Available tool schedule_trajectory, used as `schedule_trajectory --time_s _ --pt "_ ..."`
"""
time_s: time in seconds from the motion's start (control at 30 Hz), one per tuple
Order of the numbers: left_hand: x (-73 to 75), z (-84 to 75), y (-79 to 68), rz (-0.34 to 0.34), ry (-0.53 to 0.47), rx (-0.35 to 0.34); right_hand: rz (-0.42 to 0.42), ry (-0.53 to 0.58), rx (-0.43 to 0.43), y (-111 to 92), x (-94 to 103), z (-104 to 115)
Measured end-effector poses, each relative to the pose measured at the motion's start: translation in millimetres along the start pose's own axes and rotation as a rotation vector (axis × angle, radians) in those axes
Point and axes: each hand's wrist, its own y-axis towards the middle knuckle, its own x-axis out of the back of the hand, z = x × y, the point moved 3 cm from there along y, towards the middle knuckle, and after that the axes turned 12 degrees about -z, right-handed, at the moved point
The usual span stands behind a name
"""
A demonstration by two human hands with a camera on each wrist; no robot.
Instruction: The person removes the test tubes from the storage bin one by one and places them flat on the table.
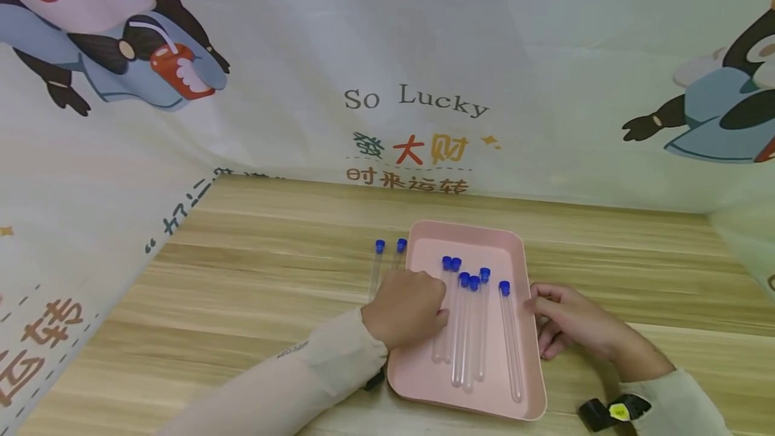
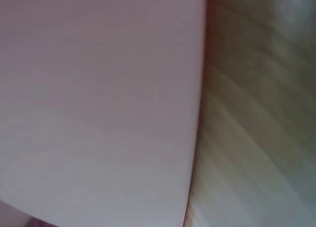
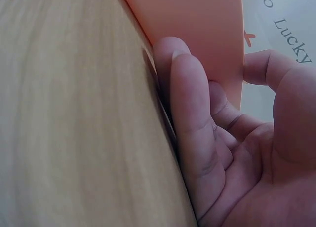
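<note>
A shallow pink tray [image 1: 472, 404] stands on the wooden table, holding several clear test tubes [image 1: 513, 348] with blue caps. My left hand [image 1: 406, 308] reaches over the tray's left rim with its fingers bent, overlapping the two leftmost tubes inside; its fingertips are hidden, so I cannot tell what they grip. Just left of the tray lie two more capped test tubes [image 1: 376, 268], partly covered by that hand. On the opposite side, my right hand [image 1: 575, 321] holds the tray's right edge, thumb at the rim and bent fingers against the outer wall, as the right wrist view shows.
Behind the wooden table [image 1: 272, 247] hangs a pale printed sheet [image 1: 545, 86] with cartoon figures and lettering, which also covers the left side. A dark wrist device [image 1: 611, 412] is strapped at the right sleeve. The tray's wall [image 2: 98, 108] fills most of the left wrist view.
</note>
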Motion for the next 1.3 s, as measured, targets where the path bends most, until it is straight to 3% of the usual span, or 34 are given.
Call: schedule_trajectory --time_s 0.53,1.3 --pt "-3.6 -3.4 3.0 0.072 0.018 0.054 0.002 -0.003 0.003 -2.0 0.6 1.7" --pt "-7.1 -4.1 2.6 0.085 0.031 0.050 0.018 0.010 0.004 -2.7 0.2 3.6"
